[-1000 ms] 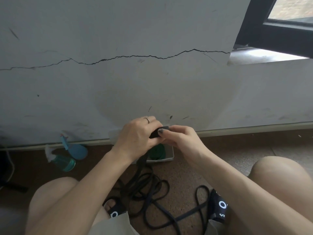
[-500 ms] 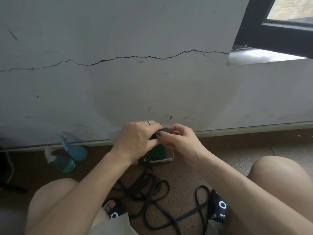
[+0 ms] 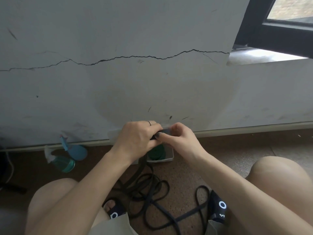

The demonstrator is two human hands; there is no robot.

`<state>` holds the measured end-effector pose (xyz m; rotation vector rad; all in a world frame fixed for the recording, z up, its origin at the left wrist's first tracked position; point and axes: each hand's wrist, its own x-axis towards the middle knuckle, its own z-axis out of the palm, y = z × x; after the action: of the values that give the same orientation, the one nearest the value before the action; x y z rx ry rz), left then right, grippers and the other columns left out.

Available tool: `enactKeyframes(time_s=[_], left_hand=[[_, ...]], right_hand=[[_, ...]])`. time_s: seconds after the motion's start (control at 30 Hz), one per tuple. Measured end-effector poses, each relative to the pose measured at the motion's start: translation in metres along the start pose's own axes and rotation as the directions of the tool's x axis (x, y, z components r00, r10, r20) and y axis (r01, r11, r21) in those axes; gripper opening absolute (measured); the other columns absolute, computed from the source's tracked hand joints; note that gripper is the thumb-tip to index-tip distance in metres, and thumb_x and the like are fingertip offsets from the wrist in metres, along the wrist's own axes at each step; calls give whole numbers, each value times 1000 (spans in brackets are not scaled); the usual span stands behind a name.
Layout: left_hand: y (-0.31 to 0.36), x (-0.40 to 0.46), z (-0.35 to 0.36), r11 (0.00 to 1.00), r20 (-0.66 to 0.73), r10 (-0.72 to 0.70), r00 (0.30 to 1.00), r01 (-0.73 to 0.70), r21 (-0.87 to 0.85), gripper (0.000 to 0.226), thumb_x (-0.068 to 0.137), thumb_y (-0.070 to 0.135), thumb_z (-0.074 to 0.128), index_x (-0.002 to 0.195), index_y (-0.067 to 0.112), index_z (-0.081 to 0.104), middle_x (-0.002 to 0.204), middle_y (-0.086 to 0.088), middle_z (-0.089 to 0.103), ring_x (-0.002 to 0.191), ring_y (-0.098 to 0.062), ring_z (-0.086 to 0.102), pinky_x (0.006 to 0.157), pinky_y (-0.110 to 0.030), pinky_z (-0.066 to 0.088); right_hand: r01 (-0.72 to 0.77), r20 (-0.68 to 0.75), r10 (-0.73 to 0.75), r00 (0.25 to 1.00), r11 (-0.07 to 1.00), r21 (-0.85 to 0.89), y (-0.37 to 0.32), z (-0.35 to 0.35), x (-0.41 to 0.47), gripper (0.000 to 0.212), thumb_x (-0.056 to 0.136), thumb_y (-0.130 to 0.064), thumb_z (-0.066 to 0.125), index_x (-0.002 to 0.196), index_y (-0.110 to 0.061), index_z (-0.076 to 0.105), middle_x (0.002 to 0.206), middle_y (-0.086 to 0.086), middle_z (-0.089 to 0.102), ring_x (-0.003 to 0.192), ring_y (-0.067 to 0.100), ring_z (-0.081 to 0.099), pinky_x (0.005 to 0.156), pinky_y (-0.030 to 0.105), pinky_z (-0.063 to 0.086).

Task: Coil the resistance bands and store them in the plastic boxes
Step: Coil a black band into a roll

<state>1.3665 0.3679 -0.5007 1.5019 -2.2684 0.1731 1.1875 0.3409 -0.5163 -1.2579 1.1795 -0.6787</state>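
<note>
The left hand (image 3: 138, 138) and right hand (image 3: 179, 139) pinch a black band (image 3: 165, 132) above the box (image 3: 166, 158), fingers curled on its small coil; the tail trails to the floor (image 3: 186, 175). Coiling is underway; next, probably more winding.

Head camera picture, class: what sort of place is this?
Probably a worn indoor room, at floor level: cracked white plaster wall, brown speckled floor, black-framed window.
</note>
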Motion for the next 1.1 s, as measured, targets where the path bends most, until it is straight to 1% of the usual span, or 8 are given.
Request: enactKeyframes(time_s=[0.1, 0.3, 0.43, 0.53, 0.7, 0.83, 0.93, 1.1], left_hand=[[2, -2, 1, 997, -44, -55, 998, 52, -63, 22, 86, 39, 75, 99, 21, 76, 85, 6, 74, 72, -16, 70, 53, -26, 49], [-5, 1, -3, 930, 50, -196, 979, 202, -308, 30, 85, 58, 70, 92, 29, 70, 78, 13, 67, 73, -11, 65, 64, -38, 53], [-5, -1, -3, 993, 64, -84, 994, 88, -77, 24, 82, 48, 70, 84, 25, 68, 72, 9, 65, 65, -17, 64, 50, -28, 39], [3, -1, 2, 999, 14, -23, 1000, 22, 37, 25, 82, 45, 62, 80, 21, 68, 67, 5, 63, 60, -22, 63, 46, -26, 33], [0, -2, -3, 922, 12, -223, 975, 215, -323, 24, 85, 43, 77, 102, 25, 76, 91, 11, 76, 83, -9, 71, 71, -34, 58], [0, 2, -7, 859, 31, -231, 972, 219, -463, 22, 89, 34, 78, 108, 24, 77, 95, 12, 76, 90, -5, 71, 80, -35, 58], [-4, 1, -6, 908, 42, -212, 976, 213, -362, 22, 89, 46, 71, 101, 28, 76, 85, 11, 75, 79, -9, 70, 69, -40, 57], [1, 1, -8, 983, 12, -99, 995, 99, -156, 25, 91, 40, 67, 104, 21, 75, 85, 5, 75, 75, -16, 70, 61, -36, 56]], right_hand=[[-42, 66, 32, 997, 987, 156, 1, -5, 2, 40, 84, -31, 85, 111, -8, 68, 102, 10, 79, 100, 25, 76, 99, 45, 58], [-256, 329, 95, 940, 834, 490, -8, -12, 2, 37, 97, -17, 68, 122, 9, 66, 108, 26, 74, 103, 35, 74, 99, 41, 59], [-146, 190, 106, 976, 966, 214, -3, -3, 1, 38, 92, -31, 76, 115, -5, 64, 108, 14, 77, 99, 24, 76, 98, 44, 60], [28, 52, -25, 998, 998, -56, 0, 4, -2, 44, 78, -49, 81, 106, -17, 70, 101, 1, 77, 96, 15, 75, 90, 39, 61], [-69, 175, 14, 984, 948, 310, -2, -7, 4, 40, 92, -29, 76, 119, 0, 70, 107, 17, 78, 106, 30, 75, 106, 48, 54], [-248, 334, 73, 940, 817, 520, -7, -12, 4, 45, 95, -24, 67, 128, 6, 65, 120, 30, 71, 116, 40, 70, 109, 46, 52], [-273, 349, 109, 931, 843, 464, -6, -11, 4, 40, 99, -26, 65, 128, 2, 66, 121, 27, 72, 117, 37, 70, 107, 44, 53], [-103, 151, 75, 986, 976, 189, -1, -5, 3, 56, 85, -40, 82, 126, -5, 67, 112, 13, 77, 108, 26, 74, 101, 43, 58]])
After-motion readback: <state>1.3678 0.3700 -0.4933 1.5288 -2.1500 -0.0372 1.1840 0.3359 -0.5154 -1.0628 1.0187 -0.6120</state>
